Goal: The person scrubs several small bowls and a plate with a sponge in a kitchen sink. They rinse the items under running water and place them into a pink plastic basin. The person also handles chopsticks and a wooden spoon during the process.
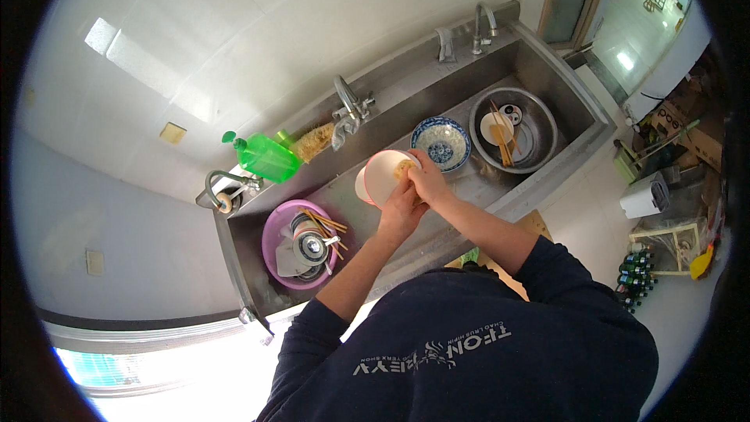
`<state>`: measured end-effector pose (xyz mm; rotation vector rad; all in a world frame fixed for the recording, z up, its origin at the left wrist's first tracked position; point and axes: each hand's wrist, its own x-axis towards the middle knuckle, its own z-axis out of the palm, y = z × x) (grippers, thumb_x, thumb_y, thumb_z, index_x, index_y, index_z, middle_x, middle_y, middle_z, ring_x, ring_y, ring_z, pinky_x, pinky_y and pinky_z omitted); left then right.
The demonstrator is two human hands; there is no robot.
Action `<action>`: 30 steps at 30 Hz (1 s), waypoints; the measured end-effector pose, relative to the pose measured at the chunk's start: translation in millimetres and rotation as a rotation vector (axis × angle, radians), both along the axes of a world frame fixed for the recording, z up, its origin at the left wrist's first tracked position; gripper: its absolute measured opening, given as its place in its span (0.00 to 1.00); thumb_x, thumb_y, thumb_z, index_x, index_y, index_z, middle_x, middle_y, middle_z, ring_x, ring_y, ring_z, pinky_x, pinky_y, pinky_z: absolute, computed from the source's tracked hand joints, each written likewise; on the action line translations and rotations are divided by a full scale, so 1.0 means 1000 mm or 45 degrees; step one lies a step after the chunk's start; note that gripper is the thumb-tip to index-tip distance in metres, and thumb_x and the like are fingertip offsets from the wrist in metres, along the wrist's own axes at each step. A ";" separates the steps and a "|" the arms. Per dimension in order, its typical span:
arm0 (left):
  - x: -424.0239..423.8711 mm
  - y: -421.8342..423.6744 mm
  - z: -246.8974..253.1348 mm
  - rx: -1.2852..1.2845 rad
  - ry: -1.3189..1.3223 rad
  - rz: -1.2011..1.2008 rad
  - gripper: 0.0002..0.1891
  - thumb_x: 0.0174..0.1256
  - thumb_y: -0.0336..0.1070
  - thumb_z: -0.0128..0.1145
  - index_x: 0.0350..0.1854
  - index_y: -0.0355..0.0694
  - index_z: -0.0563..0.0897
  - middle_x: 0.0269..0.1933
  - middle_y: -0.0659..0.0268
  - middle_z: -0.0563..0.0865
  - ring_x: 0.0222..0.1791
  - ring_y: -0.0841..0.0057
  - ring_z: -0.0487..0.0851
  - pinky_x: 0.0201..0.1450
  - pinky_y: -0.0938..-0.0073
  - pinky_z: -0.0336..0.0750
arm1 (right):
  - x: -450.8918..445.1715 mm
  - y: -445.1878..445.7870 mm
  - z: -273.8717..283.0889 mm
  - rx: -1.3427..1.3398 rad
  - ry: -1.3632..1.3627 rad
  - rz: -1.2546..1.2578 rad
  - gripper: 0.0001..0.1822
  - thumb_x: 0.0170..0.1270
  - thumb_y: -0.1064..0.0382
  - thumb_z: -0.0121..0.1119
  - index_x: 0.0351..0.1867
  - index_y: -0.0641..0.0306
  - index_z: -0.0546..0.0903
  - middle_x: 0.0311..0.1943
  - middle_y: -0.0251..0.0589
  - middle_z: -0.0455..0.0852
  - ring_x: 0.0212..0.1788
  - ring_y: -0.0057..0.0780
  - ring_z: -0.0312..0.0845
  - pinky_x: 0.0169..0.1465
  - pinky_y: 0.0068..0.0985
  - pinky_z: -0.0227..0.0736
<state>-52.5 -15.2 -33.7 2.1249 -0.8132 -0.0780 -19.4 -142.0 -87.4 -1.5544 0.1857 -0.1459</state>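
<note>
Low over the sink, my left hand [401, 211] grips the lower right edge of a white bowl [381, 179] with a red rim. My right hand [429, 180] is at the bowl's right side, its fingers on a tan scrubber [404, 169] pressed against the inside. The hands overlap, so part of the grip is hidden. Partly behind the held bowl shows another red-rimmed white bowl [362, 186]. A blue-and-white patterned bowl [440, 144] rests in the sink just beyond my right hand.
The long steel sink [463, 193] holds a pink basin [270, 224] of dishes and chopsticks at left and a steel basin [542, 158] with dishes at right. Along the back ledge are a green bottle [268, 157], a fibrous scrubber [312, 142] and faucets [345, 94]. Bottles [636, 275] stand at right.
</note>
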 end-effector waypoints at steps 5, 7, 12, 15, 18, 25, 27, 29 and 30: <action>-0.002 0.018 -0.002 0.222 -0.102 -0.256 0.16 0.60 0.30 0.60 0.52 0.39 0.81 0.67 0.56 0.71 0.61 0.52 0.75 0.60 0.59 0.73 | -0.006 -0.018 -0.006 -0.066 0.016 0.113 0.23 0.58 0.62 0.49 0.57 0.63 0.74 0.52 0.54 0.81 0.55 0.51 0.77 0.58 0.38 0.70; 0.010 0.044 0.002 0.487 -0.286 -0.359 0.16 0.59 0.29 0.60 0.51 0.40 0.82 0.68 0.58 0.70 0.62 0.54 0.74 0.61 0.59 0.73 | -0.012 -0.021 0.017 -0.246 -0.029 0.164 0.24 0.58 0.63 0.51 0.58 0.64 0.73 0.51 0.55 0.81 0.55 0.52 0.77 0.58 0.38 0.70; 0.031 0.053 -0.005 0.596 -0.442 -0.034 0.16 0.55 0.26 0.59 0.47 0.41 0.84 0.63 0.62 0.77 0.60 0.57 0.76 0.58 0.62 0.76 | -0.013 0.003 0.045 -0.292 0.063 0.041 0.25 0.58 0.68 0.47 0.60 0.63 0.69 0.52 0.54 0.78 0.55 0.47 0.76 0.60 0.36 0.68; 0.004 0.005 0.005 -0.116 -0.025 0.319 0.13 0.62 0.26 0.57 0.49 0.35 0.83 0.57 0.58 0.83 0.50 0.57 0.83 0.53 0.65 0.77 | -0.010 0.017 0.052 -0.284 -0.014 -0.114 0.23 0.59 0.67 0.47 0.58 0.63 0.69 0.52 0.55 0.78 0.54 0.48 0.76 0.60 0.37 0.68; -0.010 -0.008 0.007 -0.274 0.002 0.385 0.11 0.61 0.26 0.57 0.46 0.35 0.84 0.56 0.59 0.84 0.51 0.56 0.83 0.53 0.65 0.77 | -0.014 0.007 0.061 -0.220 -0.060 -0.050 0.22 0.59 0.66 0.46 0.57 0.64 0.69 0.53 0.55 0.78 0.55 0.50 0.75 0.59 0.37 0.68; 0.035 0.058 0.005 0.598 -0.756 -0.031 0.23 0.53 0.26 0.56 0.54 0.40 0.79 0.64 0.65 0.76 0.62 0.59 0.75 0.57 0.65 0.78 | -0.004 -0.002 0.064 -0.444 -0.247 -0.019 0.24 0.58 0.67 0.53 0.58 0.67 0.69 0.51 0.59 0.78 0.56 0.56 0.73 0.60 0.42 0.67; 0.032 0.043 0.000 0.576 -0.718 0.131 0.22 0.53 0.26 0.56 0.54 0.40 0.79 0.64 0.64 0.77 0.60 0.60 0.77 0.56 0.65 0.78 | -0.001 0.005 0.068 -0.461 -0.276 -0.103 0.24 0.58 0.67 0.53 0.57 0.66 0.69 0.51 0.58 0.78 0.56 0.56 0.73 0.60 0.43 0.67; 0.008 0.008 0.015 0.061 -0.205 0.244 0.21 0.54 0.22 0.55 0.53 0.39 0.81 0.58 0.61 0.81 0.56 0.59 0.81 0.53 0.63 0.79 | 0.002 0.003 0.066 -0.430 -0.242 -0.111 0.24 0.57 0.67 0.54 0.57 0.66 0.69 0.51 0.57 0.77 0.57 0.55 0.71 0.61 0.42 0.66; -0.001 -0.002 0.013 -0.052 -0.086 0.299 0.20 0.55 0.22 0.55 0.52 0.38 0.81 0.57 0.60 0.82 0.56 0.59 0.81 0.53 0.63 0.79 | 0.003 0.003 0.066 -0.418 -0.225 -0.110 0.24 0.57 0.67 0.54 0.57 0.65 0.69 0.52 0.57 0.76 0.58 0.55 0.71 0.62 0.42 0.65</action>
